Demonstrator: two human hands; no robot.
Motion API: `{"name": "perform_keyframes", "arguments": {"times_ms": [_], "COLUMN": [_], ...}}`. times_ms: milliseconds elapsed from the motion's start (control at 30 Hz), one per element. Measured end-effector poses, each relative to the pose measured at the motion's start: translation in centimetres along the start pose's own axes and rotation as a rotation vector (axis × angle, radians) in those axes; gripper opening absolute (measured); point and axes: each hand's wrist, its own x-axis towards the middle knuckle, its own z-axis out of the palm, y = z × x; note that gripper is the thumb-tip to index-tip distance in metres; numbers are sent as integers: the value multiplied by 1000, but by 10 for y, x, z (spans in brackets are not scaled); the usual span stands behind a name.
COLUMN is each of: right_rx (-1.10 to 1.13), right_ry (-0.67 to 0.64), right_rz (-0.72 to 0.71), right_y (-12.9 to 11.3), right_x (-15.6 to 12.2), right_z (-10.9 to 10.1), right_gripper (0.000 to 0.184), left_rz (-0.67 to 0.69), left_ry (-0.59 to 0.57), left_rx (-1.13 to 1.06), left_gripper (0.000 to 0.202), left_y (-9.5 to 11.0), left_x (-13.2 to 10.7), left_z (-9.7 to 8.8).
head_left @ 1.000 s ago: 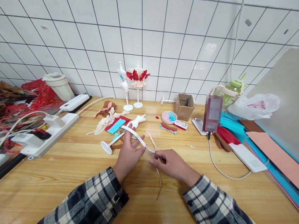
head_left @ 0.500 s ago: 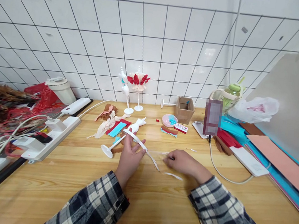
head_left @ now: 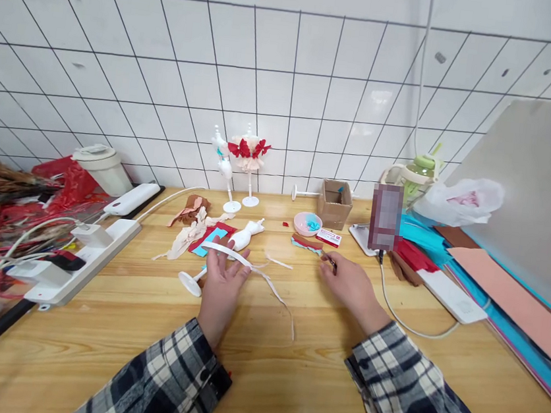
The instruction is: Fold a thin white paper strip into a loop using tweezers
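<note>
My left hand [head_left: 224, 287] is closed around a thin white ring, which looks like a roll of narrow tape [head_left: 227, 251]. From it a loose strip [head_left: 273, 288] trails down to the right. My right hand [head_left: 350, 284], also closed, grips a slim dark tool [head_left: 329, 260]; its exact kind is too small to make out. Just beyond my left hand a small white mannequin [head_left: 247, 234] lies on its side, its round base [head_left: 190, 283] left of my wrist. A cut white strip [head_left: 279, 262] rests between the hands.
Two upright mannequins, one in a red-bowed dress [head_left: 249, 152], stand by the wall. Fabric scraps [head_left: 190, 235], a pink bowl [head_left: 307, 223], a cardboard box [head_left: 334, 204] and a phone [head_left: 386, 217] are behind the hands. A power strip [head_left: 87, 264] is left, fabric sheets [head_left: 519, 287] right.
My hands have moved apart, the left one with the tape roll shifting left. My right hand has moved up and away from the strip, tool still held. The view has shifted slightly.
</note>
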Motion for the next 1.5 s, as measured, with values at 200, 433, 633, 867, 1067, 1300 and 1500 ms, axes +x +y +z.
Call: {"name": "perform_keyframes", "arguments": {"times_ms": [200, 433, 633, 867, 1067, 1300, 1500], "right_rx": [354, 483, 556, 354, 409, 464, 530], "right_ry": [-27, 21, 49, 65, 62, 58, -4], "right_rz": [-295, -467, -555, -564, -538, -472, -439], "right_y": [-29, -52, -49, -47, -48, -47, -49], "right_x": [-17, -32, -31, -35, -33, -28, -27], "right_z": [15, 31, 33, 31, 32, 34, 33], "right_gripper": [35, 20, 11, 13, 11, 10, 16], "left_rz": [-94, -166, -175, -187, -122, -155, -287], "left_ry": [-124, -326, -355, -285, -267, -312, -270], "left_rx": [52, 82, 97, 142, 113, 70, -10], "left_gripper": [96, 101, 104, 104, 99, 106, 113], "left_y": [-2, 2, 0, -1, 1, 2, 2], "left_x": [-5, -19, -19, -17, -17, -17, -12], "left_z": [4, 12, 12, 10, 9, 9, 9]}}
